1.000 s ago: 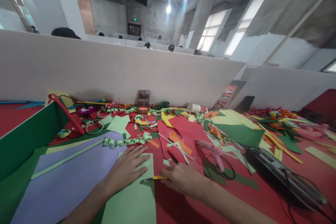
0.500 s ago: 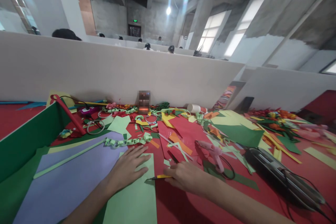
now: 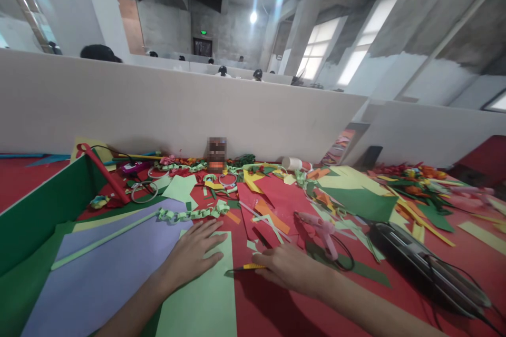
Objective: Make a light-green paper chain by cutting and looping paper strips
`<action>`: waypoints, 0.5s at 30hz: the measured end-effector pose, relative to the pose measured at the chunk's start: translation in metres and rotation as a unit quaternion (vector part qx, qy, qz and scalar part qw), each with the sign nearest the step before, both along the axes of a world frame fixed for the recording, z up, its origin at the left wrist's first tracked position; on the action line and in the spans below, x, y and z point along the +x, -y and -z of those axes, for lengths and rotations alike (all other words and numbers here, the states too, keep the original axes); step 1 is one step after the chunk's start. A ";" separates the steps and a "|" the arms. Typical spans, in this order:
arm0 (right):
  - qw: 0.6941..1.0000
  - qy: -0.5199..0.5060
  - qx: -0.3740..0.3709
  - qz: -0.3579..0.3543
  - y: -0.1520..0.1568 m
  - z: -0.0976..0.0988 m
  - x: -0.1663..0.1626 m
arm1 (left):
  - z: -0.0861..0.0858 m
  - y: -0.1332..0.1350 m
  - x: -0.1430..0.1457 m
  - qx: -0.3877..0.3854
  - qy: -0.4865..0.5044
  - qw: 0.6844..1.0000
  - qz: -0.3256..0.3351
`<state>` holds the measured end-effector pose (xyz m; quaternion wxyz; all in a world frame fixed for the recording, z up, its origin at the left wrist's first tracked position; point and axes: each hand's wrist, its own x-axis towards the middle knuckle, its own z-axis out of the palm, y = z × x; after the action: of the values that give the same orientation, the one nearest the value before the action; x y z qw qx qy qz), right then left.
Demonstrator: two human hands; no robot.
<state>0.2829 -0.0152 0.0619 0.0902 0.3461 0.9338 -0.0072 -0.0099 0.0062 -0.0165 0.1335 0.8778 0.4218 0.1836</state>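
My left hand (image 3: 197, 253) lies flat on a sheet of light green paper (image 3: 201, 305), fingers stretched out. Just right of that sheet, my right hand (image 3: 282, 266) is closed around a slim yellow craft knife (image 3: 251, 267). Its thin dark tip points left and reaches over the paper's right edge; whether it touches the paper I cannot tell. A light green paper chain (image 3: 193, 214) lies beyond my left fingertips, joined by a long green strip (image 3: 106, 238) running over purple paper (image 3: 114, 279).
A pink glue gun (image 3: 322, 231) lies beyond my right hand, and a dark, corded device (image 3: 427, 268) stands to the right. Paper scraps (image 3: 272, 216) cover the red table's middle. A green-sided box (image 3: 47, 200) is at left; a white partition (image 3: 177, 100) closes the back.
My right hand has shifted slightly right with the craft knife, so its tip now lies near the sheet's right edge. My left hand has stayed in place.
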 end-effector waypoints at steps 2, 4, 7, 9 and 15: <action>1.000 -0.006 -0.001 -0.001 0.000 0.000 0.005 | 0.000 0.000 0.000 -0.006 0.004 1.000 0.002; 1.000 -0.015 -0.005 -0.003 0.000 -0.002 0.012 | 0.000 0.001 -0.001 -0.017 0.003 1.000 0.003; 0.999 -0.030 -0.015 0.004 0.006 -0.005 0.024 | -0.003 0.001 0.000 -0.046 0.000 0.999 0.002; 0.999 -0.048 -0.012 0.021 0.013 -0.002 0.036 | -0.010 0.001 0.003 -0.074 -0.003 0.997 -0.007; 0.984 -0.078 0.150 0.064 0.040 0.035 0.088 | -0.046 -0.010 0.025 -0.165 -0.061 0.982 -0.076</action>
<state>0.3711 -0.0556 0.0268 -0.0363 0.4134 0.9043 0.1002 0.0149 0.0160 0.0299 0.2359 0.8187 0.5193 0.0674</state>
